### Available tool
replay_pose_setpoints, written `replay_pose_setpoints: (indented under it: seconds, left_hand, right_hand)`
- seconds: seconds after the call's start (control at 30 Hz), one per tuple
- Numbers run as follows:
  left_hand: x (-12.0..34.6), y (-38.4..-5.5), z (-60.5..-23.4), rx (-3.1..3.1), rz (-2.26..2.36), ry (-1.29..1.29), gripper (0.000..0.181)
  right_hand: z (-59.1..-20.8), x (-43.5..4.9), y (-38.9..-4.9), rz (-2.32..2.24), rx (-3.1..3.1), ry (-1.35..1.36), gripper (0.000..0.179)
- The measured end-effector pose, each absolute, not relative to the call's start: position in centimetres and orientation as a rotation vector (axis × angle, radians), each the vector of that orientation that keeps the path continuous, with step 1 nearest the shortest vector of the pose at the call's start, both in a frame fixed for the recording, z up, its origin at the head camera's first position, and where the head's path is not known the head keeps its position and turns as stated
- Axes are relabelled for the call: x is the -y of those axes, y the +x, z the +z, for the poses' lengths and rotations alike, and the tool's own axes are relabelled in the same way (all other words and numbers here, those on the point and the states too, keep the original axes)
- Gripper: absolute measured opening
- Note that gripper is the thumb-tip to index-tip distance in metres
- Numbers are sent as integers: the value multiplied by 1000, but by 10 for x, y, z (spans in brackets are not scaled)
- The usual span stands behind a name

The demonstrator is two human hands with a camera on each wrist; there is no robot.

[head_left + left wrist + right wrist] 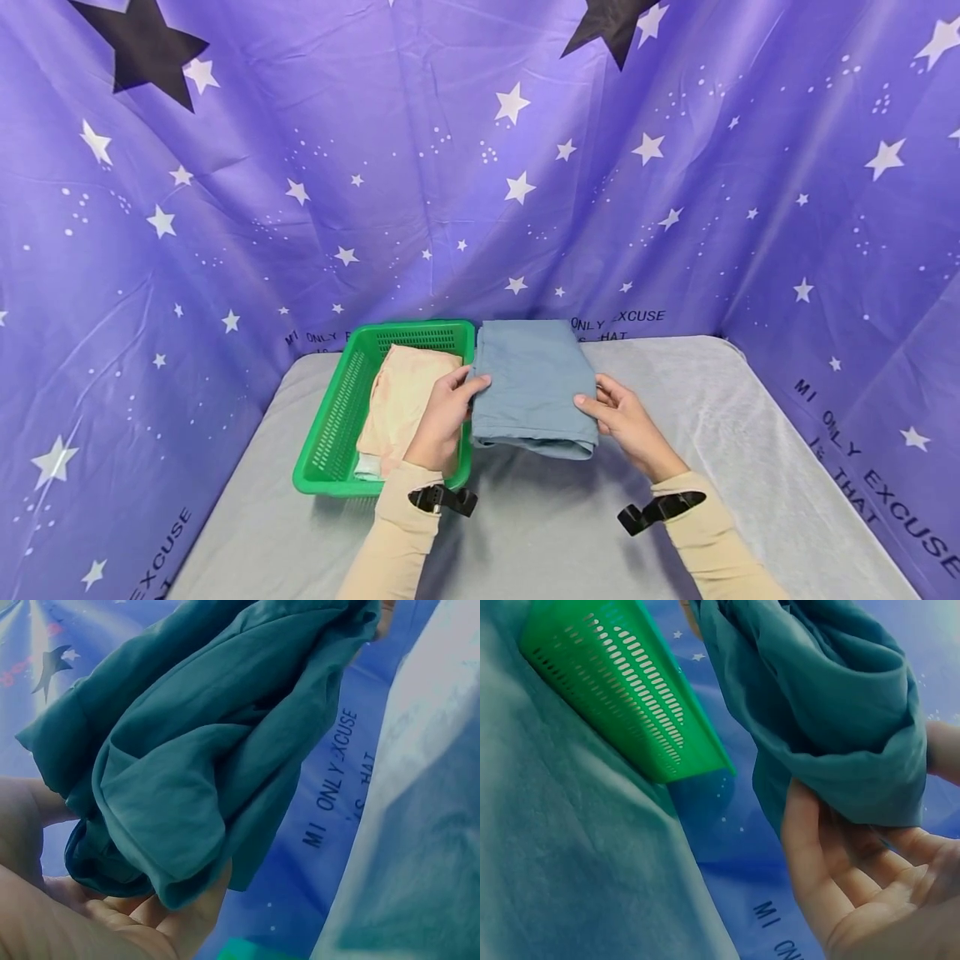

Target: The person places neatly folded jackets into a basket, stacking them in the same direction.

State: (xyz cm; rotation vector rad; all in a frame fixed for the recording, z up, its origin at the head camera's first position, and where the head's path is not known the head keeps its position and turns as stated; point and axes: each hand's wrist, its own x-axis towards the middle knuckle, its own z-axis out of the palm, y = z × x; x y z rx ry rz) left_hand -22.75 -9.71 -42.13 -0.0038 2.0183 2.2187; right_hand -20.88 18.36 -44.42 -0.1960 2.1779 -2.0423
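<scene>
A folded blue-grey cloth garment (534, 383) is held up between both hands, raised over the table. My left hand (444, 417) grips its left edge, thumb on top and fingers underneath. On the opposite edge, my right hand (626, 421) pinches it in the same way. In the left wrist view the garment's layered folds (165, 802) hang between thumb and fingers. The right wrist view shows the fingers (802, 832) supporting the fabric (855, 780) from below. Left of the garment, a green plastic basket (318, 479) holds a folded peach cloth (408, 392).
The basket stands on a table covered with grey plush cloth (540, 533). A purple curtain (420, 167) with stars and lettering encloses the back and both sides. A pale, whitish cloth (367, 467) peeks out under the peach one.
</scene>
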Motion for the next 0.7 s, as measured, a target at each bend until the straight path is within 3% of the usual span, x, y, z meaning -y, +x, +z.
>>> replay_pose_setpoints:
  seconds: [0.27, 0.7]
  left_hand:
    - [114, -224, -417, -2056, 2229, 22, 41]
    - [138, -222, -409, -2132, 2213, -12, 42]
  right_hand:
    - [-444, -172, -211, -2050, -2094, -325, 60]
    - [-444, -151, -216, -2045, -1981, -449, 68]
